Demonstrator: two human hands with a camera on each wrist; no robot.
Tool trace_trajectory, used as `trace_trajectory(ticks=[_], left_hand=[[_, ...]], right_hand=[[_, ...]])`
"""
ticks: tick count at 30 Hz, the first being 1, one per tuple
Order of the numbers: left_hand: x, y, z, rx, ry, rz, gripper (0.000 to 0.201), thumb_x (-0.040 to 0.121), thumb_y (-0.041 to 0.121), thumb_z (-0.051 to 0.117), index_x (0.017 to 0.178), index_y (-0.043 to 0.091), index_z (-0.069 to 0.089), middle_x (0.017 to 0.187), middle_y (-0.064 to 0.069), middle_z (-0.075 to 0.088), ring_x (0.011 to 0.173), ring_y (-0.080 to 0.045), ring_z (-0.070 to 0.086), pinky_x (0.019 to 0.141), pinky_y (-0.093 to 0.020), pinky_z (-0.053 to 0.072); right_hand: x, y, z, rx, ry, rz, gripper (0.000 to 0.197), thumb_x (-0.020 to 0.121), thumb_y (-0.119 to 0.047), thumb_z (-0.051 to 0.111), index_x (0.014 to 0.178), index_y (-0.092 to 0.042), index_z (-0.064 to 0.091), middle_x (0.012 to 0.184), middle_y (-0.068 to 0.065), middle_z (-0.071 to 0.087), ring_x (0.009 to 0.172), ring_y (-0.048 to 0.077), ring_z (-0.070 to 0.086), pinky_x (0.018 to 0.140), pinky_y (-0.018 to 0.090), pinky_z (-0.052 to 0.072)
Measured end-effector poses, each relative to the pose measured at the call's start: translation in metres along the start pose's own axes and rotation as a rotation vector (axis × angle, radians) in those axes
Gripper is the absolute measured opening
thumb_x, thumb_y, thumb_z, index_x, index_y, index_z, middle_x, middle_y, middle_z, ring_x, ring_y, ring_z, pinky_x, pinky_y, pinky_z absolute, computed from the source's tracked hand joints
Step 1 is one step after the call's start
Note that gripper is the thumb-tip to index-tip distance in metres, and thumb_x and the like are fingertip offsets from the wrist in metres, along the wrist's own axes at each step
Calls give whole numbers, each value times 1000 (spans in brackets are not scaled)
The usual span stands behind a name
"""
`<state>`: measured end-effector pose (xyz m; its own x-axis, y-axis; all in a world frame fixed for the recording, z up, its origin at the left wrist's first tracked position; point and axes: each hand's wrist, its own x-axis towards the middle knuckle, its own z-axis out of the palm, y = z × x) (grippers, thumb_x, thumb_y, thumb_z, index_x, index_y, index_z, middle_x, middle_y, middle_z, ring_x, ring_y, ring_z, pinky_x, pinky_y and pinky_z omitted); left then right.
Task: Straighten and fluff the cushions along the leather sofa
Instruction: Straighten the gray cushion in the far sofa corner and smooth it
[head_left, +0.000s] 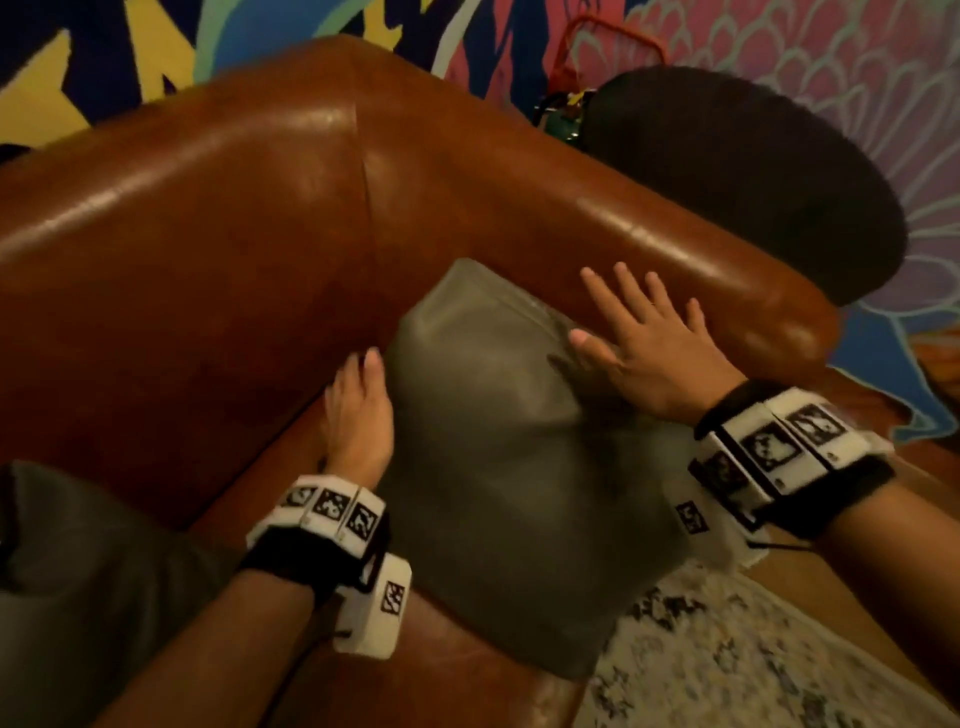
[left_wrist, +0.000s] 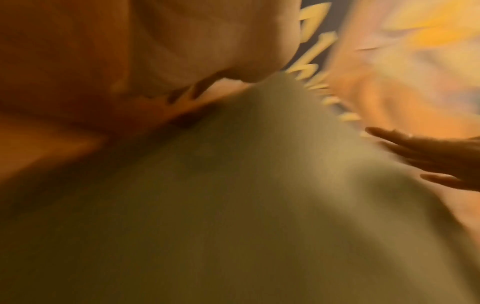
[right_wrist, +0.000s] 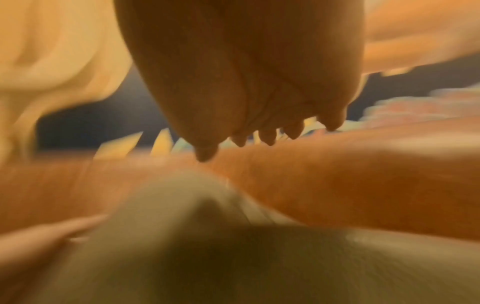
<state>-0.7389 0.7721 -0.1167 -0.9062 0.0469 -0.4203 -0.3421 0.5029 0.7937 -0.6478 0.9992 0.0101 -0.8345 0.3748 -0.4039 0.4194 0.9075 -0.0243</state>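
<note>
An olive-grey cushion (head_left: 509, 441) stands in the corner of the brown leather sofa (head_left: 208, 249), leaning on the backrest and the sofa arm (head_left: 691, 244). My left hand (head_left: 358, 410) lies flat against the cushion's left side, fingers straight. My right hand (head_left: 644, 343) is spread open over the cushion's upper right part, beside the sofa arm. In the blurred right wrist view the right hand (right_wrist: 246, 82) hovers a little above the cushion (right_wrist: 207, 257), and straight left fingers (right_wrist: 46, 236) touch its side. The left wrist view shows the cushion (left_wrist: 259, 205) and my right hand (left_wrist: 441, 162).
More olive fabric (head_left: 78, 571) lies at the lower left; whether it is another cushion or clothing is unclear. A dark round object (head_left: 753, 171) stands behind the sofa arm. A patterned pale rug (head_left: 753, 654) covers the floor in front. A colourful mural (head_left: 779, 41) fills the wall.
</note>
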Motion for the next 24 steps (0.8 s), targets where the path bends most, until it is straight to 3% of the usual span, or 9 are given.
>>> trace_trajectory(ticks=[2,4,7,9,11,14,18,21,24], left_hand=[[3,50,-7,37,-26,244,63,100,54,33,151,19,30,158,-4,27,145,-23,24,118,-39,19],[10,89,1,111,-70,378,65,97,54,43,149,15,34,153,-7,34,141,-25,31,114,-36,24],[22,108,23,287,-91,377,63,94,51,52,135,3,48,136,-22,53,128,-37,47,105,-40,36],[29,103,32,365,-56,362,54,93,45,57,122,0,55,124,-27,61,119,-42,53,98,-43,42],[31,100,33,358,-13,396,45,95,39,57,115,-2,56,118,-29,61,114,-45,54,90,-42,41],[33,105,29,336,-14,436,40,98,35,53,108,-3,58,109,-27,62,109,-43,54,80,-39,37],[36,112,30,288,-58,440,38,98,35,54,98,-2,61,92,-17,60,94,-34,56,74,-33,34],[33,114,27,264,-75,427,37,96,35,57,99,-1,65,90,-13,61,87,-27,53,75,-34,36],[38,112,18,234,-138,393,32,93,37,61,98,7,69,94,-10,67,92,-27,60,84,-37,46]], right_hand=[[-23,-4,1,53,109,41,67,104,-53,24,159,-29,-5,168,3,-7,154,23,-10,121,50,-4],[-34,-28,19,67,206,-47,64,106,-45,26,160,-22,1,168,3,-4,154,23,-7,122,50,-2],[-28,-79,57,126,245,-222,62,106,-40,29,160,-23,2,168,-1,-6,154,23,-9,123,53,-3],[-17,-92,79,148,172,-221,61,107,-45,20,158,-26,-8,166,-6,-15,152,18,-16,123,48,-8],[-8,-75,92,134,168,-181,60,104,-52,13,156,-35,-13,165,-9,-16,152,15,-17,121,41,-15],[-10,-18,105,76,277,-62,60,96,-61,3,153,-43,-8,163,-14,-9,152,14,-7,116,42,-17],[-30,60,120,81,234,196,59,90,-62,-19,146,-45,-20,160,-15,-17,147,12,-19,114,39,-21],[-52,85,124,212,243,357,54,102,-57,3,151,-45,-17,161,-12,-22,150,17,-19,118,51,-14],[-71,87,121,689,484,507,78,95,-53,52,158,-23,17,165,8,11,150,30,15,120,47,17]])
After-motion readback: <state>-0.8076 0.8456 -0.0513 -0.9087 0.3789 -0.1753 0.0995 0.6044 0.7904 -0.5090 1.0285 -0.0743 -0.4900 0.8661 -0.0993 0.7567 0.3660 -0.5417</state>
